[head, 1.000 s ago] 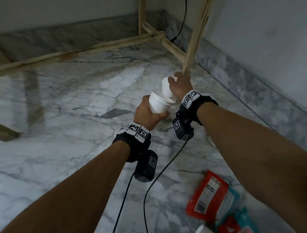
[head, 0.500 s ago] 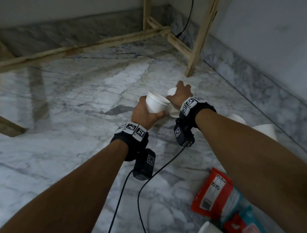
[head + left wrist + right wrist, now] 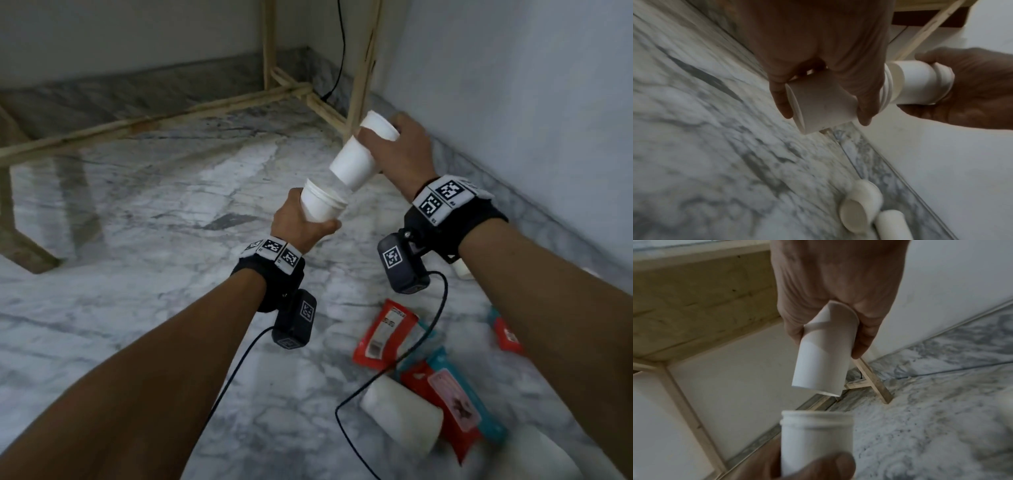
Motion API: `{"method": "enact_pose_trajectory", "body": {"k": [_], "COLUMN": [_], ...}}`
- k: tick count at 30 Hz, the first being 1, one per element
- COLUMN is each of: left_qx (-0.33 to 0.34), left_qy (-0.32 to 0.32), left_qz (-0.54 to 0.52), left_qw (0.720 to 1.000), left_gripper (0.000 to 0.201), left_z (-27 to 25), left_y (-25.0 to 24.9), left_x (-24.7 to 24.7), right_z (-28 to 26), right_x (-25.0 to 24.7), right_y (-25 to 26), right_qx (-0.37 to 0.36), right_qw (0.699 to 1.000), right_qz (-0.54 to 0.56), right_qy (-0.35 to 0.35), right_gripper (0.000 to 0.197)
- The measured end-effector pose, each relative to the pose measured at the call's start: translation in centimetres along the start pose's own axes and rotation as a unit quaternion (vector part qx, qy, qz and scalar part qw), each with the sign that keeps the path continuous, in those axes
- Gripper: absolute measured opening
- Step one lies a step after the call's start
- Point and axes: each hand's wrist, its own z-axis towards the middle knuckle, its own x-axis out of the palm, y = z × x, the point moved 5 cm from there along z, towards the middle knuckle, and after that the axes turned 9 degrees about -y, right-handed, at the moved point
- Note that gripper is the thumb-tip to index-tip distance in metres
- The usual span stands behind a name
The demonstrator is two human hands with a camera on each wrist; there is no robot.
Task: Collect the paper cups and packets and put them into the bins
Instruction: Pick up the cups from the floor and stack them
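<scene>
My left hand (image 3: 308, 222) grips a short stack of white paper cups (image 3: 322, 209), mouth tilted up and to the right. My right hand (image 3: 380, 140) holds another white paper cup (image 3: 354, 162) by its rim end, bottom aimed at that mouth. The right wrist view shows a small gap between this held cup (image 3: 822, 360) and the stack's rim (image 3: 816, 418). On the marble floor lie a loose cup (image 3: 400, 418) and red and teal packets (image 3: 387, 335) (image 3: 455, 407) (image 3: 507, 332). Two more floor cups (image 3: 859, 207) (image 3: 892, 225) lie by the wall.
A pale wooden frame (image 3: 363, 68) stands in the corner, its low rails along the floor. The white wall (image 3: 513, 102) runs close on the right. Black wrist-camera cables (image 3: 442, 301) trail over the packets. No bin is in view.
My right hand has lifted its cup up and to the right, away from the left hand's stack. The left hand has kept its hold and moved little.
</scene>
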Motion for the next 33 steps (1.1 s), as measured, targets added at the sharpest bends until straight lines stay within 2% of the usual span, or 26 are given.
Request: {"method": "enact_pose_trajectory", "body": {"k": [3, 6, 10, 14, 18, 21, 23, 26, 29, 31, 33], "left_qx": [0.015, 0.029, 0.031, 0.004, -0.043, -0.062, -0.069, -0.080, -0.084, -0.085, -0.081], "left_qy": [0.021, 0.039, 0.064, 0.090, 0.092, 0.096, 0.092, 0.090, 0.088, 0.089, 0.087], "left_qz": [-0.012, -0.027, -0.040, -0.025, -0.010, 0.003, 0.014, 0.022, 0.025, 0.030, 0.035], "left_qw": [1.000, 0.998, 0.997, 0.996, 0.995, 0.993, 0.993, 0.992, 0.992, 0.992, 0.992], "left_gripper": [0.073, 0.073, 0.073, 0.073, 0.073, 0.085, 0.086, 0.087, 0.087, 0.081, 0.075], "left_z": [-2.1, -3.8, -6.3, -10.2, -14.1, -16.0, -16.8, -17.9, -18.7, -18.9, -18.9], "left_y": [-2.4, -4.1, -4.7, -2.7, 0.2, 1.9, 3.0, 4.0, 4.5, 4.7, 4.9], "left_x": [1.7, 3.5, 5.7, 6.5, 5.4, 4.4, 3.8, 3.1, 2.6, 2.6, 2.7], "right_z": [-2.4, -4.3, -7.7, -13.0, -18.6, -22.1, -23.6, -25.0, -26.0, -26.6, -27.3], "right_x": [-2.5, -3.7, -3.7, -4.3, -6.6, -8.1, -8.3, -8.3, -7.9, -7.5, -7.1], "right_y": [0.2, -1.3, -4.9, -8.1, -10.3, -11.3, -11.8, -12.1, -12.3, -12.7, -13.2], "right_qx": [-0.008, 0.007, 0.065, 0.146, 0.166, 0.127, 0.081, 0.014, -0.055, -0.070, -0.071], "right_qw": [1.000, 0.999, 0.991, 0.982, 0.974, 0.957, 0.930, 0.867, 0.806, 0.773, 0.753], "right_qz": [-0.013, -0.044, -0.101, -0.075, -0.130, -0.235, -0.315, -0.413, -0.476, -0.507, -0.527], "right_qy": [0.002, 0.018, 0.064, 0.097, 0.083, 0.110, 0.170, 0.279, 0.347, 0.375, 0.389], "right_gripper": [0.026, 0.042, 0.060, 0.072, 0.059, 0.048, 0.060, 0.083, 0.085, 0.090, 0.094]}}
